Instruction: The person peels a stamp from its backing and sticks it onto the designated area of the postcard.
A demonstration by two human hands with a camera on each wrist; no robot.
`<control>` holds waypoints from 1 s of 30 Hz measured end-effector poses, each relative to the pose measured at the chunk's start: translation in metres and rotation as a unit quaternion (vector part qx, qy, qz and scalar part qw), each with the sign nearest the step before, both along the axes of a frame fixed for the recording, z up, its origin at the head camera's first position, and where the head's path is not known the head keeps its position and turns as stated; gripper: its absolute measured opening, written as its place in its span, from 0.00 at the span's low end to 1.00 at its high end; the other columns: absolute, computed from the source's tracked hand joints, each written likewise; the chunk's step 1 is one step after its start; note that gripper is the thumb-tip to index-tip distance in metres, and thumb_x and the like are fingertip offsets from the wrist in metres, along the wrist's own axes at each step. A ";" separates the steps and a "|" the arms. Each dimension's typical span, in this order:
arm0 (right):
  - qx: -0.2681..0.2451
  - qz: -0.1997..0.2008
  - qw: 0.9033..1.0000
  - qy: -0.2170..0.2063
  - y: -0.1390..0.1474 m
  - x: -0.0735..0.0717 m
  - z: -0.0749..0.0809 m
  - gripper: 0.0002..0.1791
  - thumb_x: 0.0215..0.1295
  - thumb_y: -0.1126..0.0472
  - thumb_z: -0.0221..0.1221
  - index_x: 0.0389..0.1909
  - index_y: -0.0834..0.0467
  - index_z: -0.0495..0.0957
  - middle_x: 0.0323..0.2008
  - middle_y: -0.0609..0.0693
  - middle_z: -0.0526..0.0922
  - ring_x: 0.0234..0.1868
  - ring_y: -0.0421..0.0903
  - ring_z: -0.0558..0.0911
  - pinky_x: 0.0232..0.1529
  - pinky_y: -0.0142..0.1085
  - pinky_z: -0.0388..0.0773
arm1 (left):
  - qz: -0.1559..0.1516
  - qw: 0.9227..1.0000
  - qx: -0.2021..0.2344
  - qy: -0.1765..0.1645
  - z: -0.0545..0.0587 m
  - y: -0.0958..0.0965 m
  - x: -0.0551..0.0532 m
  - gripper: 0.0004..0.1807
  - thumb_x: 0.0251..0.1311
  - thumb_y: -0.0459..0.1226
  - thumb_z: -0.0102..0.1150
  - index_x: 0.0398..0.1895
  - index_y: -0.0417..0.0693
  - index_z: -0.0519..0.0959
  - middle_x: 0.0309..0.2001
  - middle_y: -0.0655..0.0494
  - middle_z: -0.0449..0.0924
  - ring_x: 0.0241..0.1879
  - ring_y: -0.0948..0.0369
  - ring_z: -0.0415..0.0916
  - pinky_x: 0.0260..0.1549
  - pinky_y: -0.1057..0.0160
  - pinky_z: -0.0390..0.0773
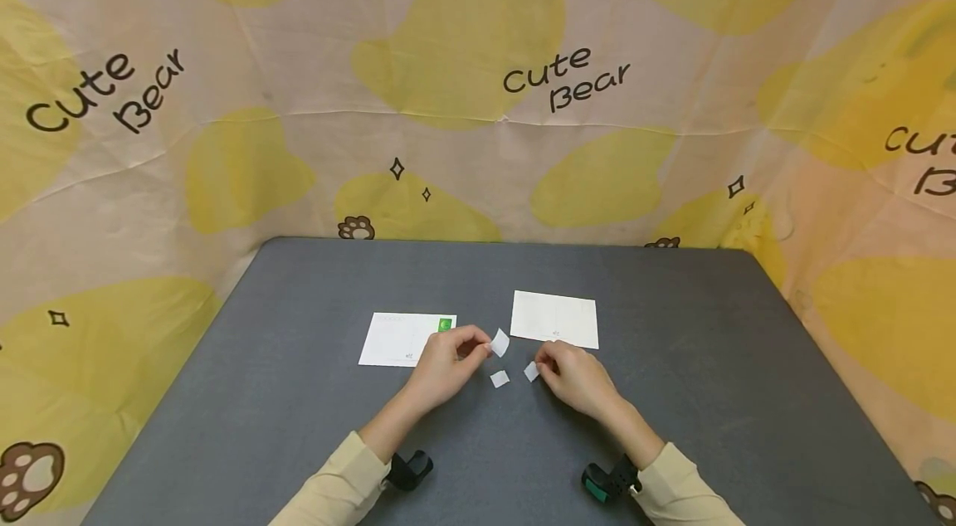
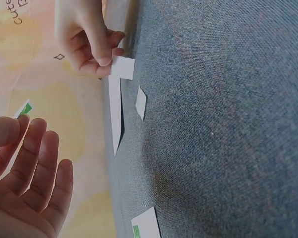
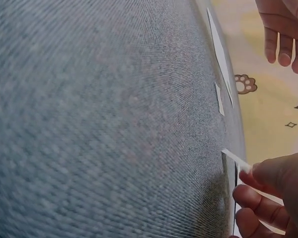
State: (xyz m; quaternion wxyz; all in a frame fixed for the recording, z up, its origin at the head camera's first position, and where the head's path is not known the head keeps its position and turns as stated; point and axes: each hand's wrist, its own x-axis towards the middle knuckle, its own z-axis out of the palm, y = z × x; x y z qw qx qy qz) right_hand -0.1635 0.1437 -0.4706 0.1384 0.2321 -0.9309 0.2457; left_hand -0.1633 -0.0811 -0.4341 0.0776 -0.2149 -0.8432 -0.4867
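My left hand (image 1: 444, 365) pinches a small stamp (image 1: 499, 343) between thumb and forefinger, just right of the left envelope. Its white side faces the head camera; in the left wrist view a green patch shows on the stamp (image 2: 26, 108). My right hand (image 1: 578, 377) pinches a small white paper square (image 1: 531, 371) by its edge, low over the table. Another white paper square (image 1: 499, 379) lies flat between the hands. The left envelope (image 1: 396, 341) bears a green stamp (image 1: 445, 324) at its top right corner and is partly covered by my left hand.
A second white envelope (image 1: 556, 318) lies behind my right hand, with faint print near its lower edge. The grey table (image 1: 672, 310) ends at a hanging cloth (image 1: 463, 153) with bear lettering. Black wrist cameras (image 1: 409, 470) are worn on both wrists.
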 end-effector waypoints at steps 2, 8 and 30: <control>0.009 -0.010 1.000 -0.019 0.000 -0.001 0.002 0.04 0.52 0.65 0.61 0.24 0.53 0.77 0.19 0.37 0.68 0.20 0.33 0.65 0.20 0.27 0.63 | -0.001 1.000 -0.001 0.000 -0.001 0.000 -0.001 0.04 0.54 0.30 0.59 0.26 0.47 0.81 0.26 0.61 0.81 0.25 0.70 0.75 0.28 0.70 0.77; 0.008 -0.026 0.999 -0.034 0.000 -0.004 0.006 0.06 0.53 0.64 0.62 0.25 0.49 0.77 0.19 0.36 0.68 0.21 0.33 0.66 0.22 0.27 0.63 | 0.003 1.000 0.001 -0.005 -0.004 0.000 -0.002 0.05 0.55 0.30 0.59 0.26 0.48 0.80 0.26 0.62 0.81 0.25 0.71 0.75 0.28 0.70 0.77; -0.084 0.042 0.992 0.082 -0.014 -0.006 0.032 0.09 0.53 0.68 0.61 0.35 0.53 0.79 0.23 0.38 0.71 0.24 0.33 0.70 0.26 0.27 0.69 | -0.027 0.999 -0.006 -0.015 -0.003 0.003 -0.003 0.04 0.56 0.31 0.57 0.27 0.45 0.80 0.25 0.59 0.81 0.25 0.70 0.74 0.27 0.71 0.75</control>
